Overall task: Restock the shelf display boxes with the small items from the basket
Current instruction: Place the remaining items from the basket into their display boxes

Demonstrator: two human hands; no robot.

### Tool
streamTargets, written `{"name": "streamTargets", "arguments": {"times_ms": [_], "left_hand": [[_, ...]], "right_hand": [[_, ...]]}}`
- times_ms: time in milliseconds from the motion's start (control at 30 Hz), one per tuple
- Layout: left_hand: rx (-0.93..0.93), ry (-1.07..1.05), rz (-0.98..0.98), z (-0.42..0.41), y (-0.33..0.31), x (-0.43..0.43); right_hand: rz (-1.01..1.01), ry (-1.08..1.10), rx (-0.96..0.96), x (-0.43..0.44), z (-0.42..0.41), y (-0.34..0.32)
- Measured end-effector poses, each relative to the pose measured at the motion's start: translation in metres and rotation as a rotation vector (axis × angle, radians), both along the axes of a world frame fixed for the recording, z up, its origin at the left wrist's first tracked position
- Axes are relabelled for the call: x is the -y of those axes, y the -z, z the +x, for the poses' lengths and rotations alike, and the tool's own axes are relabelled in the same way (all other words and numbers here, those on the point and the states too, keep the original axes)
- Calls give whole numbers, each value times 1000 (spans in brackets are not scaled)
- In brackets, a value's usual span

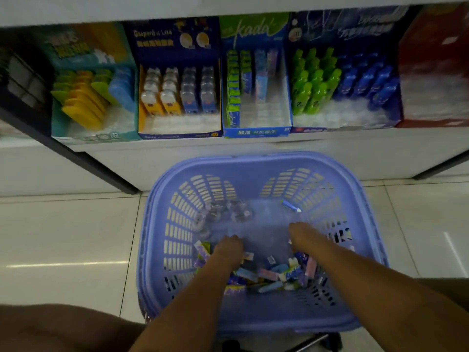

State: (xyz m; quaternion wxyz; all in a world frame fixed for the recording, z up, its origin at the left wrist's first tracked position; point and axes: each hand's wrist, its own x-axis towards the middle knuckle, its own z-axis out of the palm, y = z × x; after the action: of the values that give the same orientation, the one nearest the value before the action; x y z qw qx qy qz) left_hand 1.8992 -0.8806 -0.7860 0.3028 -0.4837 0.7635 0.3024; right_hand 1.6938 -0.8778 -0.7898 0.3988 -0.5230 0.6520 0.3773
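Lilac plastic formed the basket, which stood on the floor below the shelf. The small items lay inside it: a heap of flat boxed packets at the near side and clear round pieces further in. The left hand and right hand were down over the heap. Their fingers were hidden and blurred, so I could not tell whether either grip held anything. The packets looked light, stiff-sided and slightly slick, probably best pinched across their flat faces, a few together. The green-and-blue display box had room at its front.
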Motion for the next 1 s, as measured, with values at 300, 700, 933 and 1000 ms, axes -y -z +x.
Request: {"name": "streamTargets", "arguments": {"times_ms": [300, 700, 933, 1000], "left_hand": [[40, 228, -37, 1, 25, 7], [-375, -415, 112, -19, 0, 21], [-999, -984, 570, -44, -98, 47], [-1116, -999, 571, -43, -129, 55]], "right_hand": [[-249, 208, 219, 20, 1, -4], [-353, 992, 949, 30, -25, -106], [-648, 887, 1195, 42, -23, -198], [-838, 883, 1225, 48, -21, -222]]}}
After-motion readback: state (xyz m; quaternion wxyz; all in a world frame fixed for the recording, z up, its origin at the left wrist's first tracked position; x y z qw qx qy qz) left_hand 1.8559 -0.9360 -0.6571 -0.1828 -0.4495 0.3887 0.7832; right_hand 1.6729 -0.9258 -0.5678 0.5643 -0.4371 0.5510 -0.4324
